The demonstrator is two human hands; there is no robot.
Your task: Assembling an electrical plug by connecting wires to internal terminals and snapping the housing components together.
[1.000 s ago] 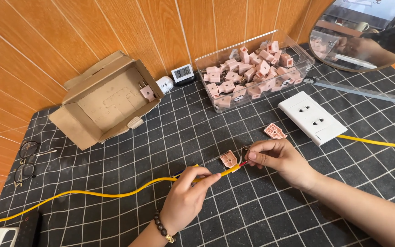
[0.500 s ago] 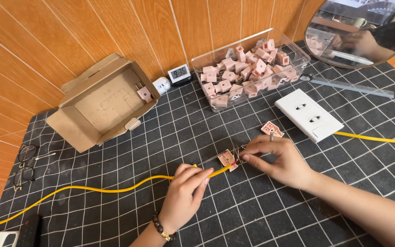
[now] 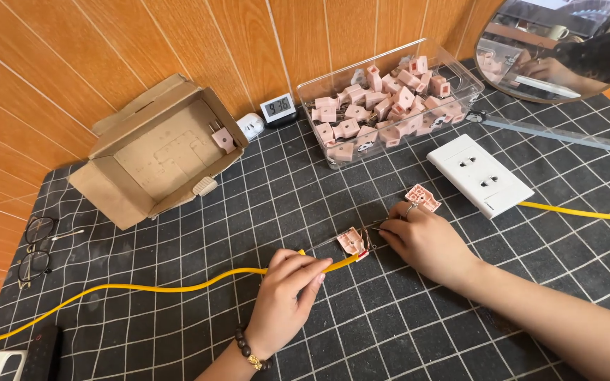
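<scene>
Head view: bench (image 3: 178, 331) under a black grid mat, cardboard box (image 3: 157, 152) at back left, clear tub (image 3: 390, 92) of pink plugs at back centre, white socket plate (image 3: 479, 174) to its right. Yellow cable (image 3: 142, 287) runs across the mat from the left; judged light, bendy, a bit springy, best held near its end. Pink plug (image 3: 352, 241) sits at that end, mid-mat; judged small, hard plastic, light, easy to drop, so pinch it by the body sides. Second pink part (image 3: 422, 197) lies just beside the right hand. Left hand (image 3: 287, 300) has fingers closed on the cable just short of the plug. Right hand (image 3: 425, 240) has fingertips pinched together at the plug's metal end, maybe on a thin wire or prong; too small to tell.
</scene>
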